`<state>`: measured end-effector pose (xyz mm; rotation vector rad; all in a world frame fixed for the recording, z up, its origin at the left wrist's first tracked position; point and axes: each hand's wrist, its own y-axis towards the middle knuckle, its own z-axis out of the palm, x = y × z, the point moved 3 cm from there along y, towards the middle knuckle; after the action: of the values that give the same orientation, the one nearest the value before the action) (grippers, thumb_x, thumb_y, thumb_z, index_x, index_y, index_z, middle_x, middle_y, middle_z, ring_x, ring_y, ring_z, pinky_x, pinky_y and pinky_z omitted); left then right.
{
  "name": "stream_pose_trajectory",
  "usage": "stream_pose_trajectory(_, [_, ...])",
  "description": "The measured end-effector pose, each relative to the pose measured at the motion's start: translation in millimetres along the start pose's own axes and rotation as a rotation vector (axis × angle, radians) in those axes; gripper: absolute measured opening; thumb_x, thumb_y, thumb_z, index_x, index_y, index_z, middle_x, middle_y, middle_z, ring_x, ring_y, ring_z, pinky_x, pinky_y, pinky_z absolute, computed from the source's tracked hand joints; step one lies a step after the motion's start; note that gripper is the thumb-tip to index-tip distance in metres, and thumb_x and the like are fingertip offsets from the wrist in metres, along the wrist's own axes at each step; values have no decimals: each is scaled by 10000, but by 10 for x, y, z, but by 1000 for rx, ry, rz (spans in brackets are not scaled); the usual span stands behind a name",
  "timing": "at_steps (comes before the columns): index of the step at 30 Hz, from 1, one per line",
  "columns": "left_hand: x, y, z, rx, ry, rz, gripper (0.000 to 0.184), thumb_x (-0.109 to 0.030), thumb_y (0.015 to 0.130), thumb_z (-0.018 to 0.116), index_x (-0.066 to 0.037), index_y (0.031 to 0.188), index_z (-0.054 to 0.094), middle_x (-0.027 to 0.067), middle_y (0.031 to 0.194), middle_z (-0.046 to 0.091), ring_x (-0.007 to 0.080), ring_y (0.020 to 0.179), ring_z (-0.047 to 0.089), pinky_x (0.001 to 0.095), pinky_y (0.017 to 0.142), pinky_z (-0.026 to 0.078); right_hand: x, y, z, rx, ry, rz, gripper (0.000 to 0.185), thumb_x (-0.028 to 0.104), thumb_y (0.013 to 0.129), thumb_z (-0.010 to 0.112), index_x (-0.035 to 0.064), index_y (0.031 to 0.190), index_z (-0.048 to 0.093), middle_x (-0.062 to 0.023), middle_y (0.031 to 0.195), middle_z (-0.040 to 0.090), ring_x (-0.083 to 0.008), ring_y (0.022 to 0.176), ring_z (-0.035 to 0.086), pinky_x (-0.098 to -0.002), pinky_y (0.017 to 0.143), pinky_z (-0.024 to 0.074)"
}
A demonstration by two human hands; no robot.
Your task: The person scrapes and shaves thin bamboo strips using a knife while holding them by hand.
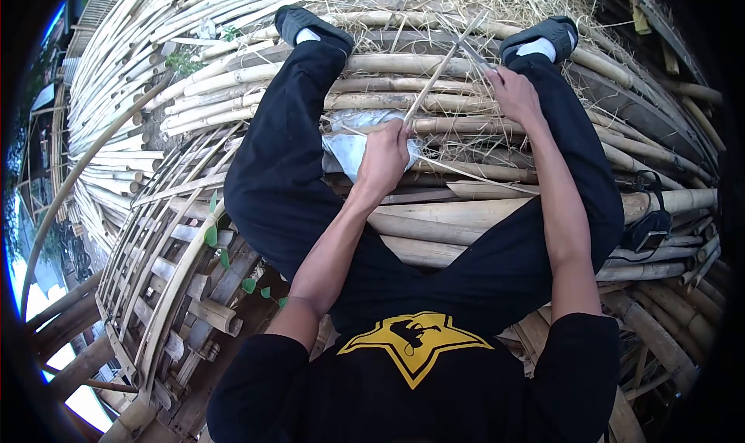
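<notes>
My left hand (384,157) is closed around a thin bamboo strip (431,81), which slants up and to the right, away from me. In my right hand (514,95) is a knife, its handle mostly hidden by my fingers. The narrow knife blade (470,53) points up and left, close to the far part of the strip; whether they touch I cannot tell. Beneath my left hand lies a crumpled white plastic sheet (351,150). Another thin pale strip (473,174) runs right from near that hand.
Bamboo poles (446,222) lie under and around my legs. Shavings (535,5) are scattered beyond my feet. A slatted bamboo frame (167,268) stands at the left, with a curved pole (74,181) behind it. A dark pouch (648,227) lies at the right.
</notes>
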<state>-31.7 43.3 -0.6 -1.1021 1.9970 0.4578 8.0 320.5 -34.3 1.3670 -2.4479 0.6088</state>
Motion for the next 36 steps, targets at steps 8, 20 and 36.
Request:
stream_pose_trajectory(8, [103,17,-267,-133,-105,-144,229,-163,964,507,23,848,574,102,529,481,153,450,394,330,455,331,-680,298,-205,-124,680,465,488,527,953,423,74,813,541,-22,582,491,-149,415,441,-290,407,354])
stream_pose_trajectory(20, [-7,36,178,326,-305,-145,256,-216,949,550,29,901,607,88,544,476,119,509,429,312,499,367,482,-237,-124,-6,1381,228,216,274,933,598,65,973,559,-74,939,671,-10,403,307,-168,360,230])
stream_pose_trajectory(36, [112,274,360,217,-558,-192,233,-210,979,501,-6,1005,612,15,603,514,88,533,457,269,491,387,762,-351,44,-227,841,-170,337,348,909,612,13,876,625,-46,652,616,-138,536,517,-333,531,403])
